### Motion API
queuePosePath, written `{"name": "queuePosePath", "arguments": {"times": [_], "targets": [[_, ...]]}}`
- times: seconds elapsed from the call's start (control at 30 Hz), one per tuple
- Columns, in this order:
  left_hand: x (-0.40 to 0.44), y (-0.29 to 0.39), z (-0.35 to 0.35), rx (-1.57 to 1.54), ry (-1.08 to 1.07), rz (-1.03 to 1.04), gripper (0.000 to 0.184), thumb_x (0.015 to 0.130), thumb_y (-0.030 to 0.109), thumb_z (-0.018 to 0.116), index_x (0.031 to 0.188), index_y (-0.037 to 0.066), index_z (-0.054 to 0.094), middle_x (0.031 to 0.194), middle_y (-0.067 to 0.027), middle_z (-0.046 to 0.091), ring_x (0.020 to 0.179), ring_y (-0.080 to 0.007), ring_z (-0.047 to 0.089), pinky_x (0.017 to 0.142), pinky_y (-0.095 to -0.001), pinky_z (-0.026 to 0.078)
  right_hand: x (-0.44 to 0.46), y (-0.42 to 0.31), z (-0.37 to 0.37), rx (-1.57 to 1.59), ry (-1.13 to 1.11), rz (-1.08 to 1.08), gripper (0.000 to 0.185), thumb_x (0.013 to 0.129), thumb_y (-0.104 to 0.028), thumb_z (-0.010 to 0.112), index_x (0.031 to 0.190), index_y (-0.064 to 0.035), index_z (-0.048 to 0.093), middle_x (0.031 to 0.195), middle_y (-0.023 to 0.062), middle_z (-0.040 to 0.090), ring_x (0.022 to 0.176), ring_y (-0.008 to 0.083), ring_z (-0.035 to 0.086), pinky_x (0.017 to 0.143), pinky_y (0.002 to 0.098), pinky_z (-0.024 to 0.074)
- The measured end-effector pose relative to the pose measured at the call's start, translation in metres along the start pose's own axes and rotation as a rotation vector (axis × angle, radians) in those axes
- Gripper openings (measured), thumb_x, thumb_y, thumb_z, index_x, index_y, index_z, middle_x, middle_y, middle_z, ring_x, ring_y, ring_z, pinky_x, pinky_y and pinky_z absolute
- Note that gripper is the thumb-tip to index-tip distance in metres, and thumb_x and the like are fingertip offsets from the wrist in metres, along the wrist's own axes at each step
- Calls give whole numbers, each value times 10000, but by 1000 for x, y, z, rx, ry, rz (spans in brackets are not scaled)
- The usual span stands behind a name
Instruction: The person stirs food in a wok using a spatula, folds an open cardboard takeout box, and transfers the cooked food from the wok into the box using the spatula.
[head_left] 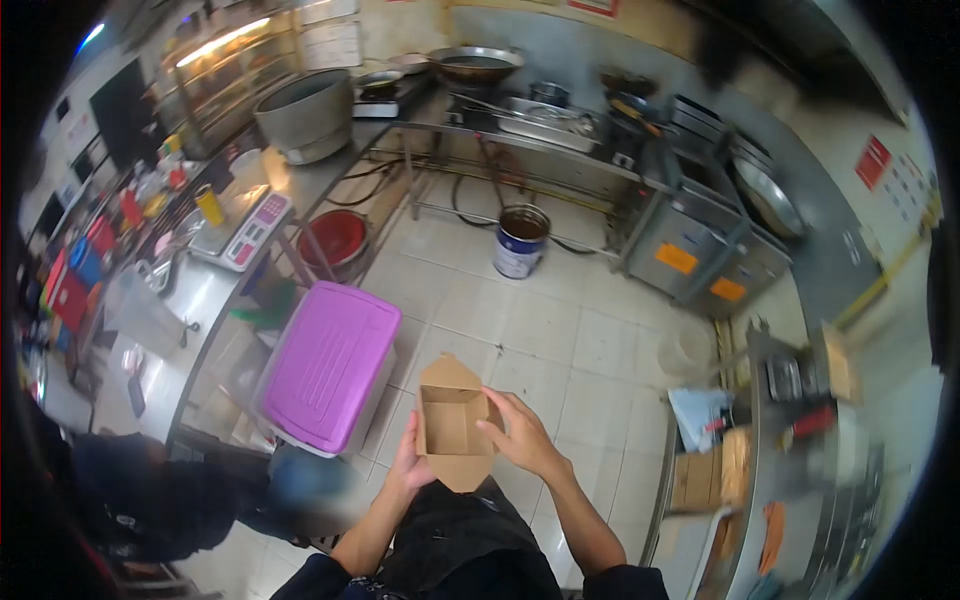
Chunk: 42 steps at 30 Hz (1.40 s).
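A brown cardboard takeaway box is held up in front of my body, its flaps unfolded at the far and near ends. I can see into it, and its inside is bare. My left hand grips the box's left wall, with the fingers hidden underneath. On the other side, my right hand is closed around the right wall, thumb near the rim.
A storage bin with a purple lid stands on the tiled floor at left. Beyond it are a paint bucket and a red basin. A person in dark clothes is at lower left. A steel counter runs along the right.
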<state>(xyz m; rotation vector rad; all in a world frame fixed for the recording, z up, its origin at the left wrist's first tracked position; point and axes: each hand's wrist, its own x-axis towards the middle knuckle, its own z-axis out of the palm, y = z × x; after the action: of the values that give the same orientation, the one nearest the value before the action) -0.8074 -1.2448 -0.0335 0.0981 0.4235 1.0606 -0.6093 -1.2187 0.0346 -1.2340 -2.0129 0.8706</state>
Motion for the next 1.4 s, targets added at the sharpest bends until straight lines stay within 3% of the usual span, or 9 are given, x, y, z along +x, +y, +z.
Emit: {"name": "queuePosePath", "arguments": {"times": [0.3, 0.37, 0.57, 0.73, 0.83, 1.0, 1.13, 1.2, 1.4], "targets": [[255, -4, 71, 45, -72, -234, 521, 870, 378, 552, 1282, 83, 427, 1263, -92, 491, 1174, -247, 454, 1014, -421, 325, 83, 140, -78, -215, 377, 242, 512, 905, -206, 513, 1319, 45, 346, 1308, 215, 430, 1199, 279, 435, 1002, 346, 338], [304, -14, 91, 151, -79, -269, 502, 876, 361, 553, 1266, 68, 433, 1233, -91, 506, 1151, -244, 466, 1004, -413, 335, 98, 158, -99, 730, 562, 508, 388, 950, -201, 435, 1255, 38, 448, 1193, 122, 537, 1072, 179, 515, 908, 300, 405], [438, -34, 151, 412, -130, -423, 496, 867, 357, 577, 1231, 46, 445, 1145, -77, 556, 1081, -185, 512, 946, -342, 384, 153, 284, -174, 558, 787, 500, 350, 945, -238, 472, 1068, 72, 582, 910, 79, 636, 802, 145, 564, 763, 278, 450], [540, -34, 140, 223, -63, -429, 507, 824, 302, 613, 1228, 45, 447, 1152, -89, 557, 1080, -246, 525, 939, -398, 409, 234, 331, -274, 62, 496, 454, 253, 899, -246, 548, 921, -16, 652, 781, 147, 642, 708, 122, 571, 616, 299, 459], [617, -21, 153, 179, -13, -328, 533, 833, 353, 579, 1258, 69, 428, 1208, -102, 525, 1133, -273, 486, 975, -442, 372, 315, 356, -338, -38, 148, 344, 258, 871, -265, 569, 864, -17, 639, 658, 184, 565, 628, 296, 578, 593, 359, 448], [674, 7, 207, -66, -27, -33, 771, 765, 594, 557, 1341, 123, 357, 1321, -110, 421, 1226, -292, 378, 1032, -481, 291, 409, 403, -432, -85, -122, 130, 305, 863, -316, 552, 814, -28, 639, 728, 186, 608, 693, 362, 586, 643, 429, 457], [754, 23, 219, -5, 23, 137, 789, 760, 616, 554, 1336, 115, 359, 1308, -109, 435, 1203, -291, 406, 1024, -464, 308, 491, 449, -537, -69, 91, 10, 285, 847, -294, 577, 815, -17, 636, 686, 168, 597, 654, 312, 597, 603, 393, 452], [802, 36, 226, -43, 33, 162, 788, 758, 626, 550, 1330, 116, 368, 1304, -107, 440, 1195, -289, 413, 1018, -461, 317, 527, 470, -593, -86, 122, 59, 217, 825, -206, 634, 878, 4, 645, 723, 105, 631, 619, 159, 572, 574, 286, 451], [927, 63, 283, -70, -69, 134, 726, 780, 637, 513, 1289, 126, 429, 1264, -95, 478, 1134, -277, 458, 959, -465, 373, 586, 526, -727, -186, 380, 201, 212, 822, -222, 618, 881, -21, 654, 795, 134, 652, 723, 244, 635, 654, 326, 481]]}}
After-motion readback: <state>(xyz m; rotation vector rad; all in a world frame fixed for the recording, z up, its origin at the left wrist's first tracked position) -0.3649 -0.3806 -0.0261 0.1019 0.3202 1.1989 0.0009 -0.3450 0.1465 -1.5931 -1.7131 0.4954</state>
